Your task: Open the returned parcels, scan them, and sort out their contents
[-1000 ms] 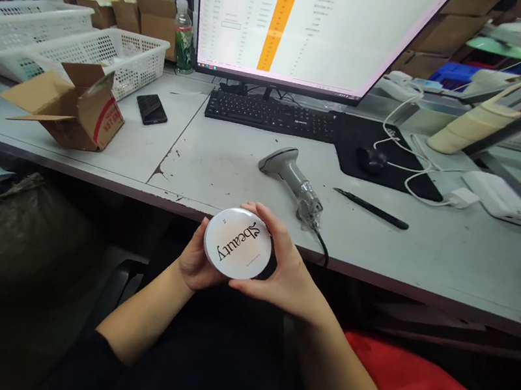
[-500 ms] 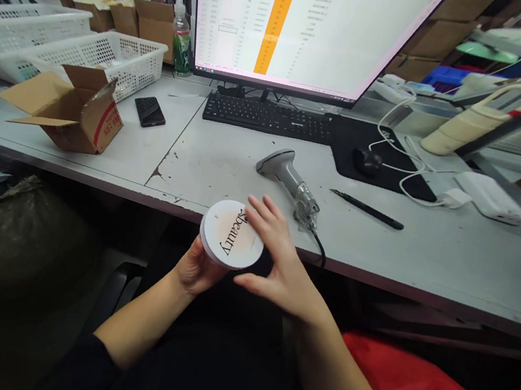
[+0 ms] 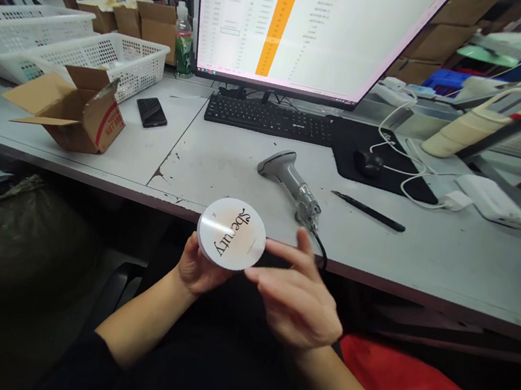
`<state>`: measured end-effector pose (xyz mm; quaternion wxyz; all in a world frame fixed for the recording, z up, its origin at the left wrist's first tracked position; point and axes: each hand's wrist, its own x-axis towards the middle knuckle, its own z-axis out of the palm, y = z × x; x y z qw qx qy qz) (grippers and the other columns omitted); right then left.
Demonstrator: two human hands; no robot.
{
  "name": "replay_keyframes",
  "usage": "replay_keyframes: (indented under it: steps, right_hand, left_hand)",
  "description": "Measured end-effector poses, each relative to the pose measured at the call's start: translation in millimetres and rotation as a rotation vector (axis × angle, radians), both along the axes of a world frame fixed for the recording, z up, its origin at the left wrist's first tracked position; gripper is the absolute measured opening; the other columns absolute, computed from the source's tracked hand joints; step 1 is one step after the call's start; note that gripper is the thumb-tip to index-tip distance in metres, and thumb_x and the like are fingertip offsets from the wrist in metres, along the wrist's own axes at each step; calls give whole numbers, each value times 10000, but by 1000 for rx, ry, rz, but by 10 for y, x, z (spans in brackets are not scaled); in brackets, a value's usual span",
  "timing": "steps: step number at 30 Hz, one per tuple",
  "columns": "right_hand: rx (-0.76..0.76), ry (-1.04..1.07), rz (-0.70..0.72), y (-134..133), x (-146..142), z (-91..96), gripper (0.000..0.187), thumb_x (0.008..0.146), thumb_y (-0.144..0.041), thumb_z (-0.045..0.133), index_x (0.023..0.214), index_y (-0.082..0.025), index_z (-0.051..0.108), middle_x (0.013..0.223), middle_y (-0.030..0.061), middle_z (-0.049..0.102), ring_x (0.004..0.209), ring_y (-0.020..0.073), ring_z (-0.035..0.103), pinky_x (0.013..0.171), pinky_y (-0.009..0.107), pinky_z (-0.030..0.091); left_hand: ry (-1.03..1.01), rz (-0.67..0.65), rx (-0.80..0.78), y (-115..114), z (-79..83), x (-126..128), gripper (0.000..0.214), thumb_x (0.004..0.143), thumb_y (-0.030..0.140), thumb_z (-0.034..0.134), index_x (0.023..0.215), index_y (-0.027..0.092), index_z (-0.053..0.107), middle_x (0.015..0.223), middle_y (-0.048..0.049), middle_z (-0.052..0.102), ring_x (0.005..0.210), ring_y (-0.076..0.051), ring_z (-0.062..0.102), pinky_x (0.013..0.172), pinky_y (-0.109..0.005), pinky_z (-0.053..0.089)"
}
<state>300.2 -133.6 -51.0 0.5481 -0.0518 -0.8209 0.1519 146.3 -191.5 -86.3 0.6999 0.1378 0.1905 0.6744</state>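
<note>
A round white compact (image 3: 231,234), lettered in black on its lid, is held in front of the near edge of the desk (image 3: 428,261), above the lap. It is gripped from below and from the left by the left hand (image 3: 194,268), whose fingers are curled around its rim. The right hand (image 3: 301,297) is seen just to the right of the compact, released and loosely spread, with the fingertips (image 3: 255,274) close to the rim; whether they touch it cannot be told. A red bag (image 3: 418,385) is seen low on the right, and a dark sack (image 3: 9,247) low on the left, both below the desk. Just beyond the hands, a grey barcode scanner (image 3: 290,178) is laid on its side on the desk, its cable (image 3: 321,252) trailing over the edge. A black pen (image 3: 369,211) is laid to its right. An open cardboard box (image 3: 74,107) is tipped on its side at the left, with a black phone (image 3: 151,112) near it. Farther back, a black keyboard (image 3: 270,119) and a mouse (image 3: 368,163) on a black mat (image 3: 383,168) are placed below a large monitor (image 3: 312,25) showing a spreadsheet. White plastic baskets (image 3: 89,56) and a bottle (image 3: 185,38) are stood at the far left.
</note>
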Motion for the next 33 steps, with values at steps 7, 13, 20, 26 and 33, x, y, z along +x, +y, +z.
replay_keyframes:
  steps: [7,13,20,26,33]
  right_hand:
    - [149,-218,29,55,-98,-24,437,871,-290,759,1270,-457,694,1305,-36,704,1478,338,415,1259,719,173]
    - [25,-39,-150,184,-58,-133,504,769,-335,847,1221,-433,646,1328,-1,683,1362,365,537,1169,758,313]
    - [-34,-30,-240,317,-102,-61,393,877,-243,728,1248,-346,650,1146,41,750,1114,302,693,1036,601,527]
    - [-377,7,-204,230,-36,41,471,860,-414,806,1297,-309,667,986,25,750,829,209,701,762,360,602]
    - [-567,41,-83,217,9,42,574,896,-512,750,1403,-290,600,1006,26,746,845,193,694,785,338,576]
  left_hand:
    - [-7,-13,7,68,-47,-27,817,570,713,855,1206,228,683,1368,-81,635,1479,-347,397,1177,-418,423]
    - [22,-5,31,118,70,-39,952,523,798,821,1279,254,622,1415,-117,582,1465,-419,376,1149,-564,419]
    - [54,-24,75,155,121,15,826,709,754,758,1375,297,589,1475,-96,561,1410,-376,466,1114,-526,451]
    - [478,376,217,191,60,-25,591,685,458,921,1221,303,729,1337,-73,634,1185,-256,616,1004,-334,502]
    - [615,301,145,189,39,-57,348,719,347,910,1001,196,770,950,-47,734,886,-174,672,824,-248,533]
